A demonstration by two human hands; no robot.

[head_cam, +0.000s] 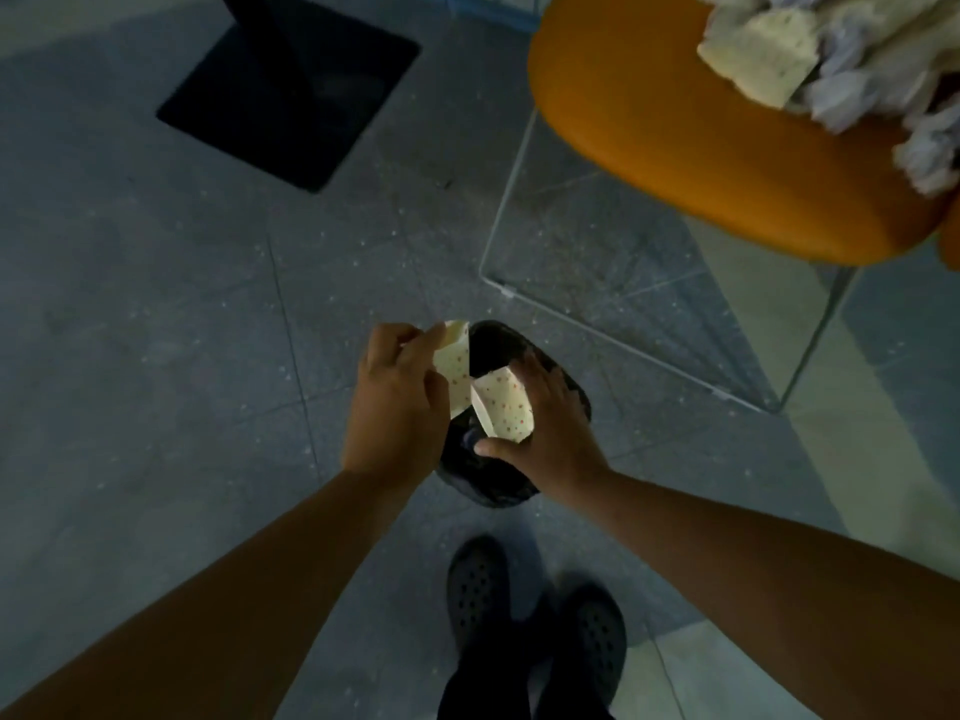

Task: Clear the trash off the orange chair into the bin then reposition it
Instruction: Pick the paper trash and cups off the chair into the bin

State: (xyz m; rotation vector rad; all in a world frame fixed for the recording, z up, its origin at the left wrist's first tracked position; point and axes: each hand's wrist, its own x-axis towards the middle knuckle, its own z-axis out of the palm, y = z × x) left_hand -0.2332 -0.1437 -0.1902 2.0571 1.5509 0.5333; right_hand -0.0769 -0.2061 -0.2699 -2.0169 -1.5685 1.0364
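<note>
Over the black bin [511, 407] so it drops in, the left hand [397, 402] is pinching and the right hand [545, 433] is cupping 1 dotted paper box [501, 402], while more trash [831, 70] is waiting on the orange chair [675, 148].

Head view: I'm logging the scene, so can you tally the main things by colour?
Orange: 1, the chair
Black: 4, the bin, the table base, two clogs
Cream with dots: 2, paper pieces, one in the left hand, one in the right hand
White: 1, trash pile on the chair
Total: 8
</note>
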